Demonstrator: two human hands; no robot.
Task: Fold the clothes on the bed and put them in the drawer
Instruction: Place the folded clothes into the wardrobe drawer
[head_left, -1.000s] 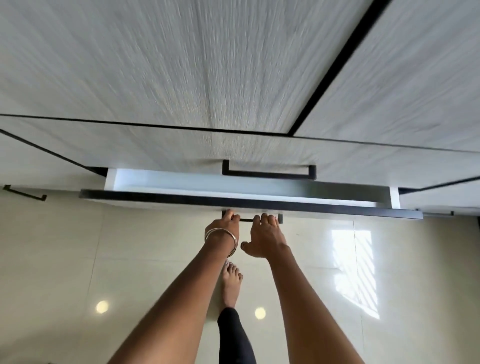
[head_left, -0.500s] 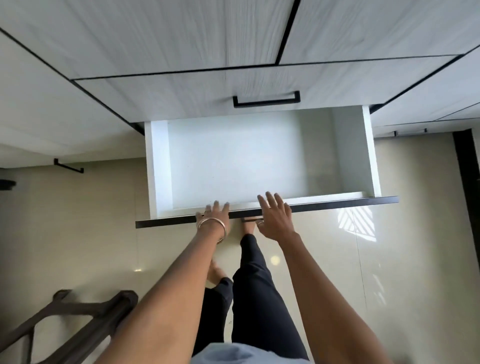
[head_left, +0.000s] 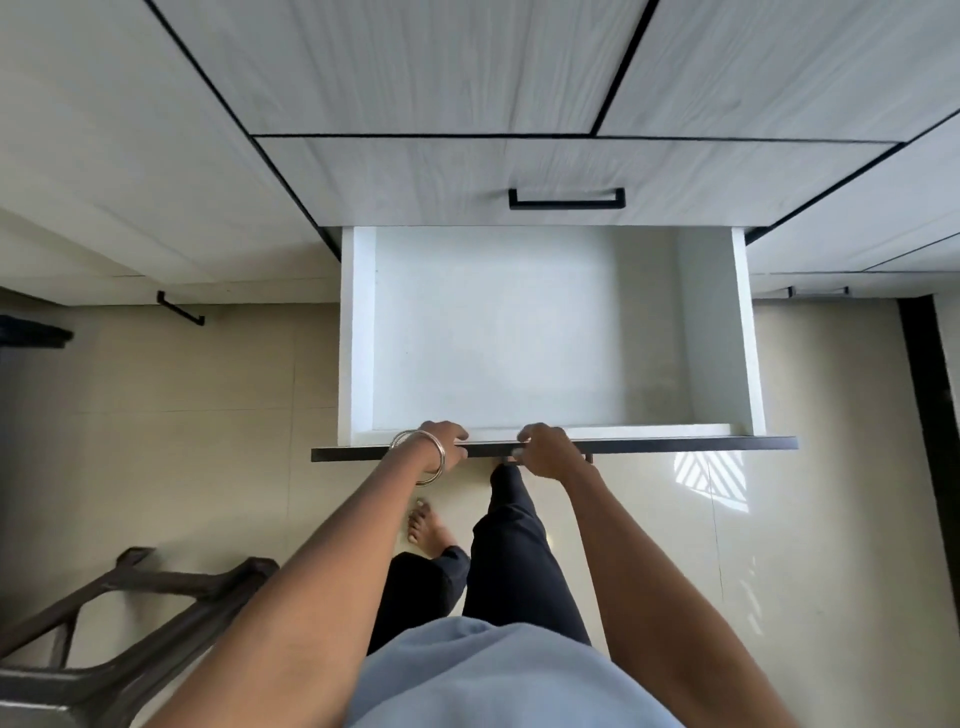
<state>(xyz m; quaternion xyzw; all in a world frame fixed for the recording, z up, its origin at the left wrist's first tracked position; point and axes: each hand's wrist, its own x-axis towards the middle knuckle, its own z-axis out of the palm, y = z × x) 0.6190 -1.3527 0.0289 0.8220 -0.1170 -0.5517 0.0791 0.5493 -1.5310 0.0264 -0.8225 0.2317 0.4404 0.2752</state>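
Observation:
A white drawer (head_left: 358, 332) stands pulled far out of the pale wood-grain wardrobe, and nothing lies inside it. Its dark front edge (head_left: 701, 443) runs across the middle of the view. My left hand (head_left: 441, 447), with a metal bangle on the wrist, grips that front edge left of centre. My right hand (head_left: 545, 451) curls over the same edge just to the right. No clothes or bed are in view.
A closed drawer with a black handle (head_left: 566, 200) sits above the open one. More handles show low left (head_left: 179, 309) and right (head_left: 818, 291). A dark chair frame (head_left: 119, 639) stands at lower left on the glossy beige tiles. My legs are below the drawer front.
The drawer has slid much further out, from barely open to almost fully extended. Both hands moved with its front edge, and the fingers now curl over it.

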